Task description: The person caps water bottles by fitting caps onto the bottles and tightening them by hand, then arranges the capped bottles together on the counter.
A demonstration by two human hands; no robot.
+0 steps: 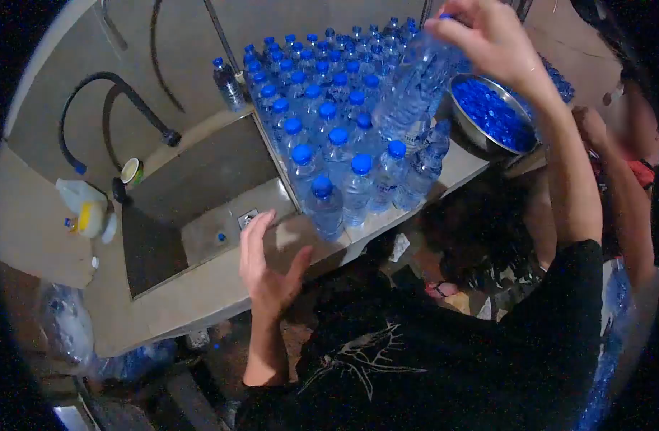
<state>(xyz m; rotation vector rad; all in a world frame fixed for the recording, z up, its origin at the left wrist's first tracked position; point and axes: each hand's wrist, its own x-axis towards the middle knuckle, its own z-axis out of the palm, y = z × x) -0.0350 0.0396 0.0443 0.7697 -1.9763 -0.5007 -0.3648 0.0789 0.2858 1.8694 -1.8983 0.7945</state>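
Note:
My right hand is raised above the right side of the counter. Its fingers close around the blue-capped top of a clear plastic water bottle, which hangs slightly tilted over the others. Below and to the left stand rows of similar filled bottles with blue caps, packed close together. My left hand is empty, its fingers and thumb apart, near the front edge of the sink. The nearest bottle stands a short way to its right, not touched.
A metal bowl of blue caps sits right of the bottles. On the left are the sink with a loose cap, a black faucet and a yellow-labelled container. Another person's arm is at far right.

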